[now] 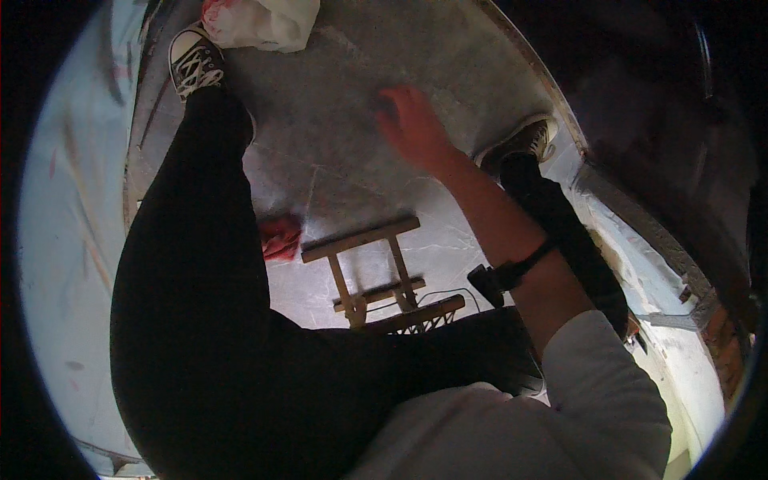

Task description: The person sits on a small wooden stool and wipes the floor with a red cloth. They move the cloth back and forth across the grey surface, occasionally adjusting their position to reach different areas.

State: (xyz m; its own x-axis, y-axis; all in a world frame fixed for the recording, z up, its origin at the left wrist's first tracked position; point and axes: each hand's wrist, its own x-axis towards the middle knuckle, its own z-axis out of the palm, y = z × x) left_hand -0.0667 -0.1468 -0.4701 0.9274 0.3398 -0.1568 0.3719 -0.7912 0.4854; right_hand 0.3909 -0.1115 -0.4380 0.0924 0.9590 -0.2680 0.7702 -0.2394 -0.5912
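My right hand (417, 129) hovers above the grey floor (336, 144) with its fingers loosely bent and apart, and nothing shows between them. A black strap with a small dark device (495, 282) sits around my right forearm. My left hand is out of view. Before me, between my legs, stands a low wooden folding stool (360, 240), its near part hidden by my thigh. A crumpled red cloth (281, 237) lies on the floor to the left of the stool, partly behind my leg.
A white plastic bag (270, 24) with red marks lies by my left shoe (195, 63). My right shoe (522, 144) is near the dark curved edge at right. A pale blue surface (72, 240) rises along the left.
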